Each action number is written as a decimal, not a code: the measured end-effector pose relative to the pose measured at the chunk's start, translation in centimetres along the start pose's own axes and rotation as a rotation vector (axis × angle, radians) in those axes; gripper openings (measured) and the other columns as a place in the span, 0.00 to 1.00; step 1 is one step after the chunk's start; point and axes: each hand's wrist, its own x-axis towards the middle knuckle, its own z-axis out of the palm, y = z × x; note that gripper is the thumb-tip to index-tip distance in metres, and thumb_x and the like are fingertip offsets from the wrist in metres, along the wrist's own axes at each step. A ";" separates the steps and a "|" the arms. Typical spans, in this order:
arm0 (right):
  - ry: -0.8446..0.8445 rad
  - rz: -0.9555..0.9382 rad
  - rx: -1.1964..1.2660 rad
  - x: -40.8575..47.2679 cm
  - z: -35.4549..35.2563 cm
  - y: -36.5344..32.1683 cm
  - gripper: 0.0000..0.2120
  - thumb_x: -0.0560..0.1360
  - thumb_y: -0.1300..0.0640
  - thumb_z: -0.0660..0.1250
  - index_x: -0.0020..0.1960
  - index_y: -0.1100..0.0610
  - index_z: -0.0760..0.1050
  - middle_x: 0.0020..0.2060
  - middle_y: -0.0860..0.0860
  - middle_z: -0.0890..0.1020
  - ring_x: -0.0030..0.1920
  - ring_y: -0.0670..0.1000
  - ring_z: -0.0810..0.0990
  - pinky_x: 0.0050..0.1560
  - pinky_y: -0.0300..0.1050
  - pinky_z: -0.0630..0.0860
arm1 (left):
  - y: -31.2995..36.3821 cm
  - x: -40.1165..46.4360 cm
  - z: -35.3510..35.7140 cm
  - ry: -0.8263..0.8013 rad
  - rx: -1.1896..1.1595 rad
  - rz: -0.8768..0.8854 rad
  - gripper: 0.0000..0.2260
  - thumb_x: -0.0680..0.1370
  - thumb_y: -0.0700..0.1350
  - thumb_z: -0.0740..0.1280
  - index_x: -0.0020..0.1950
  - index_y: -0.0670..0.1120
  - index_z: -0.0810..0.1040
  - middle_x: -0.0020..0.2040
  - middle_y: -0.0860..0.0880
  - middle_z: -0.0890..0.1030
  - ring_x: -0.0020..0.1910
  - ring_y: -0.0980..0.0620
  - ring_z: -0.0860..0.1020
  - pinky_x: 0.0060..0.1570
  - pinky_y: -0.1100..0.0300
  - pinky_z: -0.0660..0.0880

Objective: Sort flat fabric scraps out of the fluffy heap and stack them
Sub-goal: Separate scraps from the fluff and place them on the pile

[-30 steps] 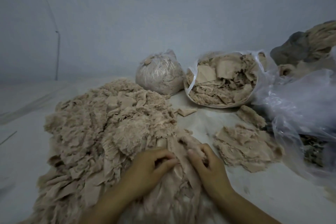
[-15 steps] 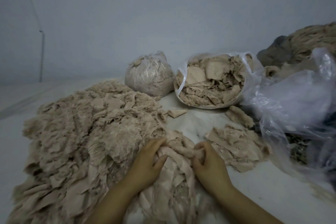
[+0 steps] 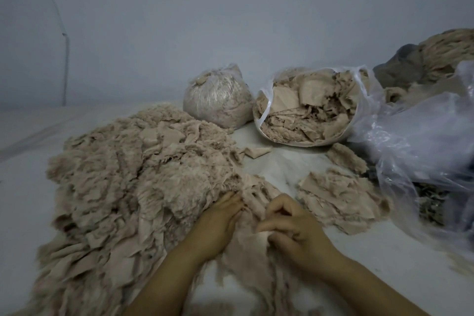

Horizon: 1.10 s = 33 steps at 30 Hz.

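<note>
A large fluffy heap of beige fabric scraps fills the left half of a pale table, from about nine o'clock to the centre. Its near edge trails down between two bare forearms at six o'clock. The left hand lies on that edge, its fingers fairly straight and pressing into the fluff. Just beside it at its three o'clock, the right hand has its fingers curled; they seem to pinch a bit of scrap, though blur makes this uncertain. At three o'clock of the hands lies a low stack of flat scraps, apart from the heap. At twelve o'clock stand a tied plastic bundle and an open bag of scraps. Loose clear plastic spreads at two o'clock.
</note>
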 end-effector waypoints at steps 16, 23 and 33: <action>0.276 0.721 0.922 0.5 0.2 -0.4 0.06 0.78 0.55 0.64 0.49 0.55 0.79 0.41 0.56 0.84 0.39 0.54 0.83 0.36 0.46 0.78 | 6.5 -1.8 -1.4 0.157 -0.686 -0.089 0.08 0.77 0.42 0.67 0.39 0.52 0.77 0.30 0.60 0.75 0.30 0.65 0.71 0.32 0.72 0.66; 0.454 0.684 0.739 0.7 0.7 -0.5 0.05 0.76 0.65 0.65 0.41 0.64 0.75 0.21 0.53 0.72 0.21 0.47 0.68 0.22 0.38 0.66 | 6.9 -1.2 -2.2 0.278 -0.864 -0.275 0.11 0.78 0.41 0.65 0.36 0.41 0.73 0.30 0.47 0.70 0.28 0.53 0.67 0.26 0.66 0.64; 0.520 0.720 0.672 0.8 -0.9 1.0 0.12 0.79 0.58 0.62 0.39 0.61 0.74 0.25 0.54 0.74 0.20 0.46 0.68 0.23 0.37 0.65 | 6.2 -1.8 -3.2 0.099 -1.094 -0.353 0.06 0.72 0.46 0.69 0.38 0.43 0.82 0.35 0.47 0.81 0.34 0.53 0.78 0.34 0.63 0.74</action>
